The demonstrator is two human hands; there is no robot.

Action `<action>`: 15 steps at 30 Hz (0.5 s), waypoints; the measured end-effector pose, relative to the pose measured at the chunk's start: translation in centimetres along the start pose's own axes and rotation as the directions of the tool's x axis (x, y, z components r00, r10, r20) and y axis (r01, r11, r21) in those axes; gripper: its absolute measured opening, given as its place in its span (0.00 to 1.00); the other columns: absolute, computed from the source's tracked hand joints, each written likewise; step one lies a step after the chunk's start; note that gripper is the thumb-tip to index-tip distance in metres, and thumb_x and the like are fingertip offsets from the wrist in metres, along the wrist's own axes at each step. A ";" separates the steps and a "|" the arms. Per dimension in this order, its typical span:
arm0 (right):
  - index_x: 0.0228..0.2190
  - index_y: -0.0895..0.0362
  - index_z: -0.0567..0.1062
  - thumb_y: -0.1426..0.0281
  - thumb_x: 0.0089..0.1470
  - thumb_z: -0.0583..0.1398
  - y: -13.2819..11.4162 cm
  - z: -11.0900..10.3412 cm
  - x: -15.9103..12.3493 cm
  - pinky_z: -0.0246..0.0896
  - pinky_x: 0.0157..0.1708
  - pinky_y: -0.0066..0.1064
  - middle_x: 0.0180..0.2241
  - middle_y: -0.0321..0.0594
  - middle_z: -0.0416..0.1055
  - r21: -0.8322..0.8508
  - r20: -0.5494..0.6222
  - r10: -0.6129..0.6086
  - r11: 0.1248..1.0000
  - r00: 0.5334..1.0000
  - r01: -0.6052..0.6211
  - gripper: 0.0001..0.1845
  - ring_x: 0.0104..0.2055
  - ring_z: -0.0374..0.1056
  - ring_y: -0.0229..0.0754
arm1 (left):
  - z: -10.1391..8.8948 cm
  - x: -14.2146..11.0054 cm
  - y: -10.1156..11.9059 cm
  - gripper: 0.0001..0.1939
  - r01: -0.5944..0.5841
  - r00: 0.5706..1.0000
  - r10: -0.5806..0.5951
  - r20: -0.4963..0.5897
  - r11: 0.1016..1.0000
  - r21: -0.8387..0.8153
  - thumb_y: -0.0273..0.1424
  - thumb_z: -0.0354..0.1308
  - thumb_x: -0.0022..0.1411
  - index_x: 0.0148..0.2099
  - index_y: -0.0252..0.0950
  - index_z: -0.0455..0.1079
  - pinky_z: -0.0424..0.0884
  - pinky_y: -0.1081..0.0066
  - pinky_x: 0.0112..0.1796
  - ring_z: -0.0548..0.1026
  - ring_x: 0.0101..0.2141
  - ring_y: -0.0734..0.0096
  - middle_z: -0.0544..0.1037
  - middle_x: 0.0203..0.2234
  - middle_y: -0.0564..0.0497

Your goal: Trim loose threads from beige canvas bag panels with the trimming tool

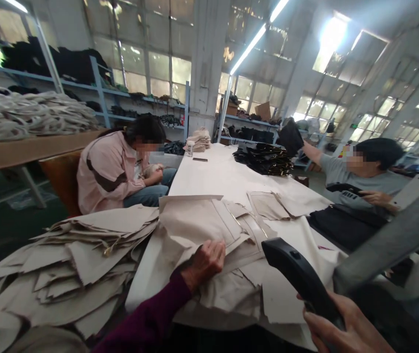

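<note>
The left grip pinches cloth on the counter, likely steadying it. The right grip wraps the tool, presumably for control.

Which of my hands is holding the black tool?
The right hand, at lower right, grips the black tool; the left hand, with purple sleeve, touches beige cloth.
</note>
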State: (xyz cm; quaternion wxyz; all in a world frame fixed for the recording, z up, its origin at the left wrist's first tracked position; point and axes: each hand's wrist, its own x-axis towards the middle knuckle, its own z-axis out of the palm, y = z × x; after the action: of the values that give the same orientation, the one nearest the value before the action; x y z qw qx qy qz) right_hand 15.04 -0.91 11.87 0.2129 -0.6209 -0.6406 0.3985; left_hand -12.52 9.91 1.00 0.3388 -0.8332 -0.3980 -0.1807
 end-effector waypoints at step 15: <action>0.28 0.57 0.64 0.62 0.54 0.57 -2.0 5.0 4.3 0.57 0.15 0.21 0.14 0.28 0.64 0.085 0.176 -0.056 0.996 0.983 0.042 0.11 0.15 0.60 0.32 | 1.6 -2.2 1.9 0.19 0.092 0.996 -0.092 0.003 0.995 -0.048 0.13 0.43 0.60 0.52 0.25 0.62 0.65 0.66 0.29 0.71 0.28 0.66 0.72 0.27 0.47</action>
State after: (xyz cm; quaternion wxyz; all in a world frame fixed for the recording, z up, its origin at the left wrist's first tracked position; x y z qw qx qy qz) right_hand 9.32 2.17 9.49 0.1892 -0.5576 -0.6555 0.4729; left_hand -12.35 8.97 -2.22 0.3097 -0.8221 -0.4315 -0.2050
